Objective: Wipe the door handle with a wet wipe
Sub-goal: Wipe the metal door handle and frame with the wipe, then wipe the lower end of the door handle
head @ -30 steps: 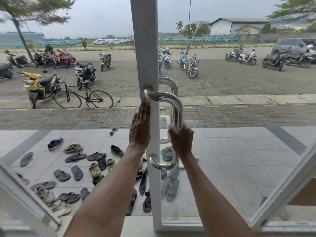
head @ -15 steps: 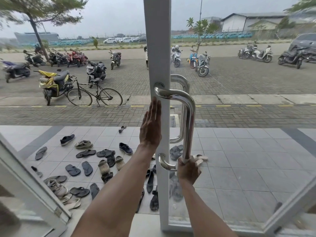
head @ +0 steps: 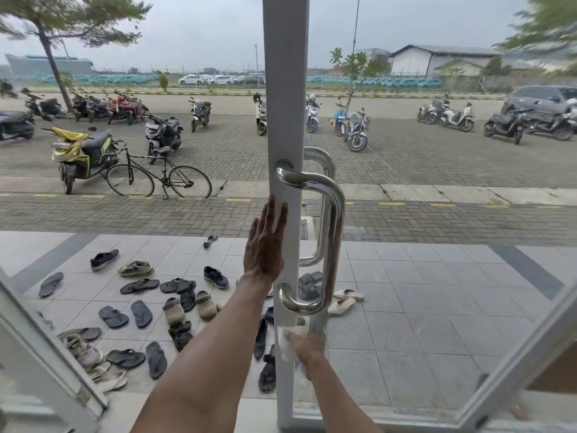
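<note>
Against the white door frame (head: 285, 89), the left hand (head: 265, 245) lies flat and open, fingers straight and together, pointing up, the palm pressed on the frame's left edge between the two mounts of the door handle (head: 334, 232). Its forearm rises from the lower left of the head view, almost straight.

That handle is a polished steel D-shaped pull, fixed to the frame at an upper and a lower mount, its vertical bar standing off to the right of the frame. A matching pull shows through the glass on the outer side.

Below the handle's lower bend, the right hand (head: 307, 346) is held low against the foot of the frame, wrist bent, fingers curled over a white wet wipe (head: 288, 342). The wipe bunches under the fingers and hangs a little to the left; it seems to lie against the frame rather than the steel, though blur makes the contact hard to judge. The hand is apart from the handle, just under it.

Beyond the glass, sandals and shoes (head: 140, 310) are scattered on a tiled porch, a bicycle (head: 159, 179) leans by a yellow-covered scooter (head: 79, 151), and more motorbikes stand on the paved lot.
</note>
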`<action>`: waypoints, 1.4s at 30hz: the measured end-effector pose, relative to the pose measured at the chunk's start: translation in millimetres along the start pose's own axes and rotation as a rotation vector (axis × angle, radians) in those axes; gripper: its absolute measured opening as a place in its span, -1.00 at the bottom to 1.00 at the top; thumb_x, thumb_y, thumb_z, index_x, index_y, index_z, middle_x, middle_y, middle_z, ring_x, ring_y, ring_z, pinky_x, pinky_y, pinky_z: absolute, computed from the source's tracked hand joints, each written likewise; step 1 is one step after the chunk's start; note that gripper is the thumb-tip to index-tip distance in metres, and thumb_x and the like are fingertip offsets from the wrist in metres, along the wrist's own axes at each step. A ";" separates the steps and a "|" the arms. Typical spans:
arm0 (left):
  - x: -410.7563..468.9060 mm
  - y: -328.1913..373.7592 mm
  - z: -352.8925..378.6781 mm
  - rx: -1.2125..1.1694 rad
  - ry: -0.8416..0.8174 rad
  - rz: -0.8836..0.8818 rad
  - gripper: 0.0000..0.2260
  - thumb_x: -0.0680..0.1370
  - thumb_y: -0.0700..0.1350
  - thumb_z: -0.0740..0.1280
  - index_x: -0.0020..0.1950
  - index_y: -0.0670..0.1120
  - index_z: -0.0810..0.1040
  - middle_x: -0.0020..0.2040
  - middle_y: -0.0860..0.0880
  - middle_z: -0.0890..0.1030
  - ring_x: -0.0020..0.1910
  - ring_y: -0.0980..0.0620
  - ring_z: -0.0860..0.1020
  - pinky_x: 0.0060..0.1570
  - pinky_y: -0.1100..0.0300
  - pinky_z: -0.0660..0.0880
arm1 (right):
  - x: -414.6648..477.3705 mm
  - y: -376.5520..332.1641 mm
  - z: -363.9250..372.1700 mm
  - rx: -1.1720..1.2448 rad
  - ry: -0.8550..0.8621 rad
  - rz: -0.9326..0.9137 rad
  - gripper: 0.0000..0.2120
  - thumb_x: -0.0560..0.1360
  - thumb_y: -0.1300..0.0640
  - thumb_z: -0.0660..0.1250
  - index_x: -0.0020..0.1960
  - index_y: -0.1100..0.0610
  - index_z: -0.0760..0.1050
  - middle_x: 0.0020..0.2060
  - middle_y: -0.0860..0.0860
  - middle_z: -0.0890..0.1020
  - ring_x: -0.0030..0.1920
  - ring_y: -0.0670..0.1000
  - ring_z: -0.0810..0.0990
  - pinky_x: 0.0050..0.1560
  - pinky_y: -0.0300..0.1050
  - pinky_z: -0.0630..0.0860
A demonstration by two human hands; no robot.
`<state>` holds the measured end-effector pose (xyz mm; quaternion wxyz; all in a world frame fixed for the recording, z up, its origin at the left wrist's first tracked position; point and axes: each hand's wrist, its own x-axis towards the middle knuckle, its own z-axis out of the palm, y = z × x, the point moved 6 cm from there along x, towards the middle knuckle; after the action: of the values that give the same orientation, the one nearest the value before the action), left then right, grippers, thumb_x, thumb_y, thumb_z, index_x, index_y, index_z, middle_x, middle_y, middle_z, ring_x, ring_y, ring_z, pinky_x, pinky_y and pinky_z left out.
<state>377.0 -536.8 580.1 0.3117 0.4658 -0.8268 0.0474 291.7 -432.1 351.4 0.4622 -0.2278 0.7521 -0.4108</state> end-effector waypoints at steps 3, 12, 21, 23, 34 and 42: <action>-26.2 -24.2 12.6 0.036 -0.073 -0.088 -0.01 0.39 -0.46 0.32 0.63 0.05 -0.13 0.61 -0.12 -0.24 0.61 -0.12 -0.01 0.49 0.00 0.28 | -7.9 17.1 16.4 0.018 -0.023 0.056 -0.33 0.47 0.08 0.49 0.47 0.22 0.29 0.38 0.14 0.42 0.35 0.19 0.47 0.35 0.20 0.50; -133.6 -134.9 40.6 0.084 -0.385 -0.433 -0.15 0.47 -0.44 0.25 0.62 0.08 -0.03 0.62 -0.07 -0.20 0.60 -0.09 0.04 0.42 0.05 0.38 | -19.9 25.6 100.4 -0.065 -0.116 0.067 -0.73 0.50 0.10 0.42 0.07 0.15 0.39 0.01 0.11 0.55 -0.01 0.14 0.59 0.06 0.21 0.66; -282.2 -247.7 94.6 -0.154 -0.592 -0.834 -0.30 0.50 -0.30 0.29 0.59 0.05 0.17 0.63 -0.09 0.02 0.53 -0.09 0.25 0.44 0.13 0.30 | -4.5 72.7 215.7 -0.173 -0.205 0.046 -0.66 0.46 0.14 0.47 0.17 0.25 0.52 0.08 0.20 0.62 0.07 0.22 0.63 -0.15 0.05 0.65; -320.1 -264.4 115.6 -0.248 -0.575 -0.944 -0.36 0.50 -0.28 0.28 0.57 0.01 0.24 0.59 -0.13 0.16 0.51 -0.09 0.29 0.45 0.16 0.26 | 4.5 97.2 235.7 -0.208 -0.226 0.056 -0.64 0.46 0.13 0.47 0.18 0.29 0.53 0.09 0.24 0.64 0.06 0.24 0.65 -0.07 0.12 0.66; -518.1 -314.0 325.5 -0.909 -0.369 -1.640 -0.67 0.61 -0.14 0.25 0.37 -0.06 0.51 0.10 -0.10 0.63 -0.04 -0.10 0.60 -0.16 0.15 0.58 | 113.5 307.2 336.8 -0.411 -0.354 0.108 -0.69 0.42 0.12 0.45 0.11 0.24 0.61 0.07 0.23 0.68 0.11 0.24 0.66 0.14 0.17 0.63; -639.5 -338.8 483.0 -1.059 -0.224 -1.898 -0.82 0.60 -0.13 0.21 0.09 -0.05 0.59 0.06 -0.15 0.63 -0.07 -0.13 0.60 -0.18 0.06 0.62 | 201.0 467.0 383.5 -0.558 -0.407 0.119 -0.67 0.48 0.14 0.41 0.19 0.28 0.58 0.12 0.22 0.67 0.15 0.23 0.64 0.19 0.14 0.60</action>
<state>658.1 -431.5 -236.5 0.3053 0.7222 -0.0698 -0.6166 553.2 -472.6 -227.8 0.5459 -0.3782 0.7398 -0.1080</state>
